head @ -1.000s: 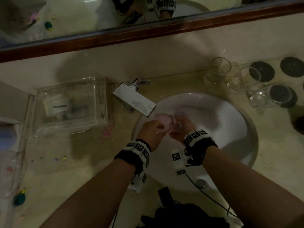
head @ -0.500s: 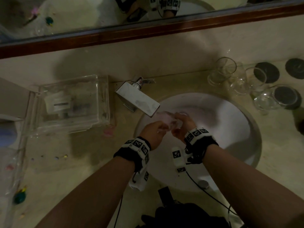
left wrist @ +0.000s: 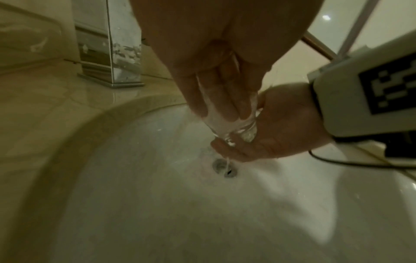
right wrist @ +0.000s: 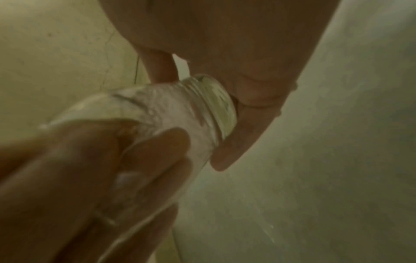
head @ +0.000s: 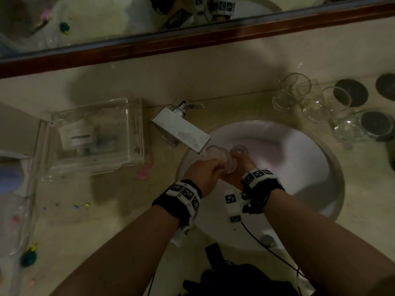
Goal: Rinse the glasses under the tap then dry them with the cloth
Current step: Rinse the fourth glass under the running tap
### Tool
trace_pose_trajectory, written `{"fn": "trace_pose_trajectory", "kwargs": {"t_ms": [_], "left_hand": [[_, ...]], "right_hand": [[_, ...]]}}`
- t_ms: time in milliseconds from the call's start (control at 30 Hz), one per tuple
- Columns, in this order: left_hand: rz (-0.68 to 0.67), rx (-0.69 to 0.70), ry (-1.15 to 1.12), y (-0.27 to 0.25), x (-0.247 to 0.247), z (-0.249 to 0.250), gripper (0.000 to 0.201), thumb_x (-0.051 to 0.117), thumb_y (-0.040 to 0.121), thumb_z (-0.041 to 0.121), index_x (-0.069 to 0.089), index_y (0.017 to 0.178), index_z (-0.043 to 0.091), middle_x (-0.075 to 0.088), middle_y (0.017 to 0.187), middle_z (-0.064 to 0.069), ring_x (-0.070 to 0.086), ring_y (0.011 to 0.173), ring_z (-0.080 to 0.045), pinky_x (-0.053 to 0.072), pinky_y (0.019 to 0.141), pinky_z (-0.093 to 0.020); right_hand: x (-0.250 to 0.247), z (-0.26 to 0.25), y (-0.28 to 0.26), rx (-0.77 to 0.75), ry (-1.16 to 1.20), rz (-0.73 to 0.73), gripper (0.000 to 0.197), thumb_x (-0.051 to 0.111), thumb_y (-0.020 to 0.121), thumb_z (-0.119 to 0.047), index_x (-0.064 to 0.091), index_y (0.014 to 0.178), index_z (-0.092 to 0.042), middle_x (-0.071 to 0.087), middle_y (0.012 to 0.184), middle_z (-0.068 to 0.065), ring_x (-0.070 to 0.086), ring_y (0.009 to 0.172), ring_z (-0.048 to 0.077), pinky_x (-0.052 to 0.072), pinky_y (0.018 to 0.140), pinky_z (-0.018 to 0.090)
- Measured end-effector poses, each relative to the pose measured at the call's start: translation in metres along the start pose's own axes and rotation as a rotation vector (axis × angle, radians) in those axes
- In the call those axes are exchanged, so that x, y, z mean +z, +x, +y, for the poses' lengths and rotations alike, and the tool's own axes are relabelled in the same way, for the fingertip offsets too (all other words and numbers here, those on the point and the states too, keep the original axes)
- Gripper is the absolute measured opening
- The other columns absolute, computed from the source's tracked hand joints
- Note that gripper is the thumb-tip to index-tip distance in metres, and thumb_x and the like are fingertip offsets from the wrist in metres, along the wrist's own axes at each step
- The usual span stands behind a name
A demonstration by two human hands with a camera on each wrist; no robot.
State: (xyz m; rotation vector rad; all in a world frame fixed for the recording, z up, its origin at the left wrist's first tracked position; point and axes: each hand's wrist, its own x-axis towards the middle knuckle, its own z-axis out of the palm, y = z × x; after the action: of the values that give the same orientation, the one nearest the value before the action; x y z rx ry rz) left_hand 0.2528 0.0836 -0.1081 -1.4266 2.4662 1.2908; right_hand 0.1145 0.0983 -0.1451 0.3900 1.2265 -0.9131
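A clear glass [head: 222,158] is held tilted over the white sink [head: 310,167], just below the end of the flat metal tap spout [head: 181,133]. My left hand [head: 203,170] wraps its fingers [left wrist: 195,96] around the body of the glass [left wrist: 227,113]. At the thick base of the glass [right wrist: 202,106], my right hand [head: 240,167] holds it between thumb and fingers [right wrist: 247,124]. A thin trickle of water falls from the hands to the drain [left wrist: 225,167]. No cloth is plainly visible.
Several more clear glasses [head: 295,90] stand on the counter to the right of the sink, beside dark round coasters [head: 351,92]. A clear plastic box [head: 94,135] sits to the left of the tap. A mirror with a wooden frame [head: 192,41] runs along the back.
The glass has turned a little between my two hands, which stay under the spout. Its mouth no longer faces up as it did before.
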Motion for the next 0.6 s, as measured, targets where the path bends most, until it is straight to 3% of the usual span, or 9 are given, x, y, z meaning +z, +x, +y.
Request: {"fn": "trace_pose_trajectory", "kwargs": {"t_ms": [33, 100, 167, 267, 333, 433, 500, 533, 600], "left_hand": [[0.002, 0.020, -0.005, 0.001, -0.001, 0.002, 0.023, 0.053, 0.098, 0.019, 0.068, 0.112, 0.009, 0.069, 0.108, -0.007, 0.062, 0.097, -0.024, 0.044, 0.080, -0.026], [-0.046, 0.032, 0.001, 0.002, 0.000, 0.000, 0.026, 0.051, 0.099, 0.018, 0.065, 0.119, 0.008, 0.067, 0.115, -0.008, 0.060, 0.105, -0.024, 0.039, 0.083, -0.018], [-0.084, -0.020, 0.034, 0.002, -0.001, -0.001, 0.028, 0.050, 0.100, 0.020, 0.064, 0.123, 0.013, 0.065, 0.122, -0.009, 0.059, 0.112, -0.027, 0.042, 0.090, -0.025], [-0.015, -0.029, 0.038, 0.000, -0.002, -0.001, 0.025, 0.054, 0.097, 0.020, 0.068, 0.117, 0.013, 0.068, 0.118, -0.008, 0.060, 0.108, -0.026, 0.038, 0.083, -0.022], [0.040, -0.013, 0.032, 0.000, -0.004, 0.003, 0.023, 0.055, 0.097, 0.019, 0.069, 0.114, 0.012, 0.069, 0.115, -0.008, 0.061, 0.104, -0.026, 0.037, 0.078, -0.019], [-0.046, 0.040, 0.008, 0.002, -0.003, 0.010, 0.027, 0.050, 0.099, 0.010, 0.064, 0.120, 0.003, 0.064, 0.122, -0.016, 0.059, 0.111, -0.032, 0.041, 0.088, -0.027], [-0.087, 0.040, 0.011, 0.003, -0.004, 0.012, 0.028, 0.048, 0.099, 0.007, 0.062, 0.123, 0.001, 0.061, 0.127, -0.018, 0.056, 0.117, -0.033, 0.039, 0.094, -0.028], [-0.085, 0.030, 0.007, 0.004, -0.004, 0.012, 0.027, 0.049, 0.099, 0.008, 0.063, 0.122, 0.003, 0.062, 0.126, -0.017, 0.056, 0.117, -0.032, 0.039, 0.094, -0.029], [-0.052, -0.016, 0.008, 0.004, -0.003, 0.008, 0.024, 0.054, 0.097, 0.013, 0.067, 0.117, 0.008, 0.066, 0.120, -0.013, 0.059, 0.112, -0.029, 0.042, 0.090, -0.026]], "right_hand": [[0.002, 0.000, 0.001, 0.009, 0.029, -0.015, 0.044, 0.044, 0.096, -0.036, 0.052, 0.126, -0.003, 0.059, 0.121, 0.019, 0.056, 0.110, 0.032, 0.047, 0.087, 0.042], [0.003, 0.000, -0.002, 0.009, 0.004, 0.002, 0.045, 0.046, 0.095, -0.038, 0.055, 0.120, -0.001, 0.060, 0.118, 0.020, 0.057, 0.108, 0.033, 0.046, 0.087, 0.043], [0.002, -0.001, -0.004, 0.003, -0.007, -0.012, 0.039, 0.047, 0.092, -0.033, 0.057, 0.114, -0.003, 0.062, 0.106, 0.018, 0.059, 0.096, 0.031, 0.048, 0.077, 0.043], [0.003, -0.004, -0.009, -0.073, -0.194, -0.037, 0.046, 0.055, 0.081, -0.023, 0.052, 0.124, -0.004, 0.058, 0.113, 0.014, 0.054, 0.104, 0.029, 0.046, 0.081, 0.035], [0.006, -0.004, -0.012, -0.073, -0.216, -0.077, 0.031, 0.048, 0.093, -0.025, 0.052, 0.120, -0.009, 0.057, 0.112, 0.010, 0.054, 0.102, 0.023, 0.043, 0.082, 0.030], [0.006, 0.001, -0.007, -0.084, -0.303, -0.019, 0.036, 0.049, 0.094, -0.037, 0.056, 0.120, -0.013, 0.062, 0.115, 0.004, 0.059, 0.105, 0.018, 0.047, 0.089, 0.029], [0.003, 0.001, -0.016, -0.084, -0.223, -0.020, 0.016, 0.056, 0.094, -0.029, 0.057, 0.105, -0.017, 0.060, 0.100, -0.002, 0.064, 0.083, 0.003, 0.050, 0.069, 0.014], [0.007, -0.001, -0.025, -0.070, -0.254, -0.012, 0.007, 0.058, 0.093, -0.016, 0.053, 0.099, -0.018, 0.053, 0.095, -0.006, 0.059, 0.070, -0.005, 0.043, 0.056, 0.003], [0.018, -0.005, -0.049, -0.132, -0.218, -0.048, 0.025, 0.057, 0.089, 0.005, 0.049, 0.093, -0.018, 0.046, 0.091, -0.004, 0.053, 0.056, -0.009, 0.038, 0.048, 0.000]]}}
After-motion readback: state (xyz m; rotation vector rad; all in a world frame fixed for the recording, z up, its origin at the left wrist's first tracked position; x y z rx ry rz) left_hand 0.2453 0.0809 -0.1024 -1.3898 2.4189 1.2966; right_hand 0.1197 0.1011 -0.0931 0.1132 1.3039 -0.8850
